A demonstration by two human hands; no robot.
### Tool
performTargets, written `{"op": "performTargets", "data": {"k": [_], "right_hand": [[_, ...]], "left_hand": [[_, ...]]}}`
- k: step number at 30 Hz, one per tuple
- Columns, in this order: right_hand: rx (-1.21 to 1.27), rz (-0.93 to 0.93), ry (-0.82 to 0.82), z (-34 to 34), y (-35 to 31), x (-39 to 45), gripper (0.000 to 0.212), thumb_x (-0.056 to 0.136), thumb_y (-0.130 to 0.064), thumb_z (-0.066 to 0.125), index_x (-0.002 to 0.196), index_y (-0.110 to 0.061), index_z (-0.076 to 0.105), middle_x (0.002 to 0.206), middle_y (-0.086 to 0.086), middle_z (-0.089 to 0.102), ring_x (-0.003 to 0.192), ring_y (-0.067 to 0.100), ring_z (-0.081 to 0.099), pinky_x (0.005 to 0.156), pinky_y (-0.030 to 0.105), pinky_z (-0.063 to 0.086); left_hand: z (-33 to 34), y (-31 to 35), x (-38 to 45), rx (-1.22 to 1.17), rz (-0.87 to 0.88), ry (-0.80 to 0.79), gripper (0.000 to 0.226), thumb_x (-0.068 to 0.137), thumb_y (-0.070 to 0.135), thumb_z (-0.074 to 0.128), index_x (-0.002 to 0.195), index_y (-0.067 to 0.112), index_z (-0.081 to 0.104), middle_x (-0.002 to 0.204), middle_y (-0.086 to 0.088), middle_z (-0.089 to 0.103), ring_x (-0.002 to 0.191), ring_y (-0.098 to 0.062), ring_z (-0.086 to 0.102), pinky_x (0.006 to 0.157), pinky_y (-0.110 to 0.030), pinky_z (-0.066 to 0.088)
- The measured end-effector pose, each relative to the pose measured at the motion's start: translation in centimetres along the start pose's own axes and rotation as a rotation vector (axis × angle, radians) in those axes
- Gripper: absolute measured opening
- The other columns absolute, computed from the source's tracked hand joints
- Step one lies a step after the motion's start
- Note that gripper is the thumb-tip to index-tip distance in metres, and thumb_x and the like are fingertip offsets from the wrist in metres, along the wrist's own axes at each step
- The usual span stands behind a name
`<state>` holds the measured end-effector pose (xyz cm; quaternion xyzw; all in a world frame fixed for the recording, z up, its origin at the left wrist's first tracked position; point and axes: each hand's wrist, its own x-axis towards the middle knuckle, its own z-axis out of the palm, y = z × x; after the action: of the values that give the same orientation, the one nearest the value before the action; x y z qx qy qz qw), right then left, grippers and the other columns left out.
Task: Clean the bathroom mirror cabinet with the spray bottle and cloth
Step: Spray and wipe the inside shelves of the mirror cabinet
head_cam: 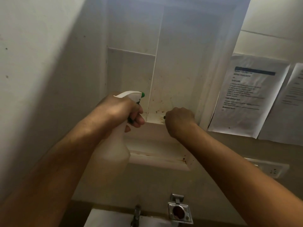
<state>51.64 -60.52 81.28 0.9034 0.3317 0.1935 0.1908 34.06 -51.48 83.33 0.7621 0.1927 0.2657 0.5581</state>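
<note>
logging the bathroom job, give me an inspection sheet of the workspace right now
surface: open cabinet, brown specks and stains along its bottom shelf
job's things: white spray bottle, green nozzle tip aimed into the cabinet; cloth not visible
clutter: nothing seen
hands: left hand grips the bottle's trigger; right hand curled at the shelf edge, its contents hidden
cables: nothing seen
surroundings: printed sheets on the wall at right, wall socket below them, tap and sink underneath, metal fitting beside the tap
</note>
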Motion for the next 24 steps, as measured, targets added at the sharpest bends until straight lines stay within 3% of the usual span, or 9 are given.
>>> {"op": "performTargets", "data": {"k": [2,5,11,14,20,24], "right_hand": [[0.059,0.001,-0.017,0.0,0.2,1.0,0.032,0.094,-0.017,0.057,0.125,-0.011,0.059,0.106,0.006,0.060,0.083,0.020,0.052,0.067,0.031,0.044],[0.224,0.056,0.012,-0.1,0.7,2.2,0.026,0.095,-0.017,0.052,0.117,-0.008,0.062,0.107,0.008,0.063,0.083,0.022,0.054,0.067,0.031,0.044],[0.368,0.080,0.134,0.7,0.5,2.2,0.019,0.094,-0.021,0.050,0.103,-0.010,0.062,0.076,0.000,0.050,0.072,0.018,0.053,0.059,0.029,0.041],[0.499,0.029,0.166,0.2,-1.2,2.2,0.018,0.095,-0.024,0.052,0.099,-0.011,0.064,0.074,-0.002,0.053,0.065,0.015,0.052,0.056,0.028,0.041],[0.572,-0.110,0.157,0.4,-1.9,1.6,0.023,0.092,-0.016,0.051,0.109,-0.016,0.067,0.090,0.000,0.064,0.074,0.018,0.057,0.060,0.028,0.044],[0.669,-0.267,0.062,1.0,0.9,-0.7,0.034,0.096,-0.010,0.048,0.121,-0.026,0.066,0.111,-0.002,0.066,0.094,0.016,0.058,0.078,0.029,0.048]], "left_hand": [[-0.3,-0.3,-0.1,-0.007,-0.006,0.003,0.024,0.079,-0.006,0.047,0.088,0.001,0.068,0.070,-0.014,0.073,0.068,-0.026,0.067,0.058,-0.028,0.045],[-0.7,-0.8,-0.3,-0.005,-0.018,0.014,0.023,0.078,-0.005,0.048,0.087,0.002,0.068,0.070,-0.013,0.074,0.067,-0.025,0.069,0.058,-0.028,0.046],[-1.7,-1.0,-1.0,-0.035,-0.036,0.032,0.021,0.081,-0.003,0.051,0.091,0.009,0.065,0.064,-0.010,0.072,0.064,-0.022,0.067,0.056,-0.025,0.044],[-1.8,-0.8,-1.5,-0.038,-0.037,0.032,0.022,0.081,-0.001,0.052,0.096,0.007,0.066,0.065,-0.009,0.073,0.065,-0.021,0.067,0.058,-0.026,0.045],[-1.9,-0.6,-2.5,-0.039,-0.040,0.044,0.025,0.079,-0.003,0.052,0.098,0.000,0.067,0.069,-0.011,0.076,0.067,-0.023,0.070,0.059,-0.029,0.046],[-1.8,-0.8,-2.8,-0.035,-0.038,0.048,0.025,0.078,-0.003,0.052,0.098,0.003,0.066,0.069,-0.010,0.076,0.067,-0.022,0.070,0.059,-0.030,0.045]]}}
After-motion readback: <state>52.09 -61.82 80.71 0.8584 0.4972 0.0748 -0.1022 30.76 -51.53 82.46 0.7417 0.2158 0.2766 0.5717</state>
